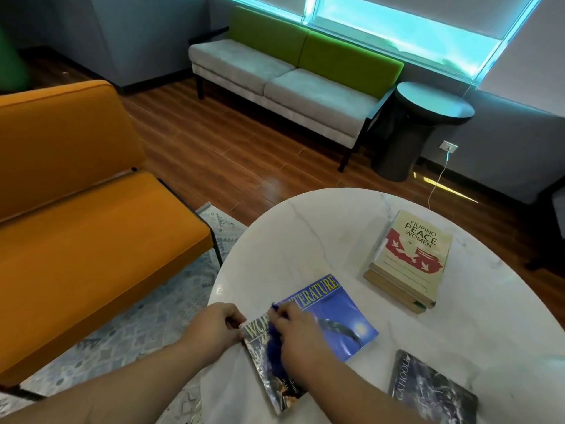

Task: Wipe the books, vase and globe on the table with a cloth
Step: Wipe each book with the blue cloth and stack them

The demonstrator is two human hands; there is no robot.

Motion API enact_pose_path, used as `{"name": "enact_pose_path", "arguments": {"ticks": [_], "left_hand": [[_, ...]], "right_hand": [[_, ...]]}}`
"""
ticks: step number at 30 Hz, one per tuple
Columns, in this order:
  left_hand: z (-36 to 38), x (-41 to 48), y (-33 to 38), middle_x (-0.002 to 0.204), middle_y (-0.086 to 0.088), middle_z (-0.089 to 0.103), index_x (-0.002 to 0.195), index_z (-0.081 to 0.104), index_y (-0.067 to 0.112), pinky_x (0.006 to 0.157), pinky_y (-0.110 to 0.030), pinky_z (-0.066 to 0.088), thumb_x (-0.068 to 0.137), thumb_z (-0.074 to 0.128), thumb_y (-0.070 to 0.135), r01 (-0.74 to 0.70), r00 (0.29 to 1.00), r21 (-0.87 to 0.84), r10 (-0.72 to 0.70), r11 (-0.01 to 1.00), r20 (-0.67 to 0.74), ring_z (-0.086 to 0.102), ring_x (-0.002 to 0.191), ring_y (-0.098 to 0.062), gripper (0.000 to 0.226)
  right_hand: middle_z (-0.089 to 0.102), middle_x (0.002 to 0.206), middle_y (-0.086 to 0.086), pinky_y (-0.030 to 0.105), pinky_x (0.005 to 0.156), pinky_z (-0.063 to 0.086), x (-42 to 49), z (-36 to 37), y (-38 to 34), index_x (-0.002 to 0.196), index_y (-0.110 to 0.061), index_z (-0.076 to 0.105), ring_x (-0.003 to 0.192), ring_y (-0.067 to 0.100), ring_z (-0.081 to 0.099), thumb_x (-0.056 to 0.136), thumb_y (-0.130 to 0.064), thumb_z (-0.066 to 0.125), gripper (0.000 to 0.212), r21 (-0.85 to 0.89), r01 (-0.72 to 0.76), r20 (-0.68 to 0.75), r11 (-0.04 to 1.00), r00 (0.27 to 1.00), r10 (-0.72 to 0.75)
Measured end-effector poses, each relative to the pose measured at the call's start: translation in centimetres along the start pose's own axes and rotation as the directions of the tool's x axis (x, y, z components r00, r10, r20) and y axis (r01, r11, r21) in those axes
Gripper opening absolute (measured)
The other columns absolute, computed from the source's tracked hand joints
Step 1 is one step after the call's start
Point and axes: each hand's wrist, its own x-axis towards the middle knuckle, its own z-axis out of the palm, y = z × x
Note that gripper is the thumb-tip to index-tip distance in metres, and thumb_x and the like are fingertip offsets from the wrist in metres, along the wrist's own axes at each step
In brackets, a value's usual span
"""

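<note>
A blue book titled World Literature [336, 319] lies flat near the front left of the round white marble table [305, 234]. My left hand [214, 327] grips the book's left corner. My right hand [295, 328] presses a dark blue cloth [276, 351] onto the cover, fingers curled round it. A stack of books topped by Filipino Peace Women [412, 255] sits further right. A dark book [434, 390] lies at the front right. No vase or globe is in view.
An orange sofa [76, 209] stands to the left of the table, over a patterned rug [171, 301]. A grey and green bench [290, 81] and a dark round side table [428, 117] stand at the back by the window.
</note>
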Motion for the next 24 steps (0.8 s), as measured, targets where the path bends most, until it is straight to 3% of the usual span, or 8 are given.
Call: {"name": "enact_pose_path", "arguments": {"ticks": [3, 6, 9, 12, 16, 18, 20, 24], "left_hand": [[0.2, 0.2, 0.0, 0.082, 0.003, 0.07, 0.083, 0.069, 0.024, 0.055, -0.01, 0.039, 0.078, 0.076, 0.016, -0.009, 1.0, -0.013, 0.009, 1.0, 0.002, 0.062, 0.075, -0.009, 0.012], [0.1, 0.4, 0.1, 0.084, 0.004, 0.07, 0.082, 0.069, 0.024, 0.059, -0.014, 0.043, 0.077, 0.077, 0.017, -0.005, 1.0, -0.006, 0.005, 1.0, 0.019, 0.062, 0.077, -0.009, 0.012], [0.0, 0.4, 0.3, 0.086, 0.005, 0.07, 0.08, 0.068, 0.027, 0.063, -0.018, 0.045, 0.077, 0.078, 0.017, 0.009, 1.0, 0.005, -0.009, 1.0, 0.027, 0.062, 0.08, -0.009, 0.014], [-0.1, 0.5, 0.4, 0.085, 0.008, 0.069, 0.077, 0.066, 0.03, 0.061, -0.017, 0.042, 0.077, 0.078, 0.019, 0.016, 0.999, 0.022, -0.016, 1.0, 0.028, 0.06, 0.079, -0.006, 0.017], [-0.3, 0.7, 0.6, 0.087, 0.008, 0.069, 0.075, 0.063, 0.033, 0.062, -0.017, 0.042, 0.075, 0.079, 0.02, 0.015, 0.999, 0.043, -0.017, 0.999, 0.043, 0.061, 0.081, -0.005, 0.021], [-0.4, 0.8, 0.6, 0.088, 0.007, 0.069, 0.076, 0.063, 0.032, 0.063, -0.016, 0.043, 0.076, 0.079, 0.019, 0.018, 0.999, 0.053, -0.021, 0.998, 0.048, 0.061, 0.083, -0.006, 0.021], [-0.4, 0.9, 0.6, 0.089, 0.006, 0.07, 0.077, 0.063, 0.03, 0.064, -0.016, 0.044, 0.076, 0.079, 0.018, 0.02, 0.999, 0.053, -0.022, 0.998, 0.046, 0.061, 0.083, -0.007, 0.02], [-0.3, 0.9, 0.4, 0.085, 0.006, 0.07, 0.075, 0.064, 0.028, 0.065, -0.016, 0.046, 0.074, 0.08, 0.015, 0.013, 0.999, 0.042, -0.014, 0.999, 0.044, 0.062, 0.08, -0.007, 0.021]], "right_hand": [[0.04, 0.136, -0.003, 0.026, 0.103, 0.034, -0.9, 1.0, -1.3, 0.14, -0.029, 0.045, 0.116, 0.025, 0.039, 0.09, -0.024, 0.049, 0.051, 0.006, 0.163, 0.117, 0.987, 0.98, -0.163], [0.046, 0.128, -0.001, 0.015, 0.097, 0.03, 0.3, 0.4, 0.0, 0.132, -0.029, 0.055, 0.115, 0.021, 0.043, 0.093, -0.014, 0.049, 0.042, 0.061, 0.155, 0.009, 0.986, 0.988, -0.156], [0.055, 0.113, 0.004, 0.03, 0.095, 0.045, 1.7, -1.6, 2.9, 0.113, -0.026, 0.066, 0.102, 0.021, 0.054, 0.089, -0.008, 0.052, 0.033, 0.123, -0.007, -0.083, 0.992, 0.996, 0.017], [0.042, 0.135, 0.0, 0.021, 0.101, 0.034, 2.5, -3.4, 7.0, 0.138, -0.023, 0.05, 0.118, 0.023, 0.048, 0.09, -0.003, 0.046, 0.052, 0.004, -0.179, -0.119, 0.984, 0.977, 0.179], [0.039, 0.139, 0.005, 0.022, 0.093, 0.039, 2.4, -4.7, 9.1, 0.141, -0.024, 0.042, 0.112, 0.025, 0.048, 0.097, -0.016, 0.046, 0.045, -0.04, -0.301, -0.162, 0.953, 0.943, 0.292], [0.03, 0.146, 0.0, 0.026, 0.103, 0.037, 2.4, -4.4, 8.0, 0.149, -0.023, 0.031, 0.116, 0.025, 0.043, 0.093, -0.011, 0.047, 0.06, -0.113, -0.25, -0.096, 0.962, 0.966, 0.24], [0.03, 0.147, 0.0, 0.031, 0.101, 0.04, 1.8, -3.5, 5.3, 0.15, -0.023, 0.03, 0.117, 0.028, 0.043, 0.089, -0.014, 0.044, 0.064, -0.138, -0.121, -0.029, 0.983, 0.993, 0.118], [0.054, 0.128, 0.002, 0.024, 0.088, 0.036, -1.1, 1.0, 1.1, 0.13, -0.024, 0.057, 0.1, 0.031, 0.052, 0.079, -0.035, 0.04, 0.056, -0.142, 0.256, 0.01, 0.956, 0.966, -0.257]]}}
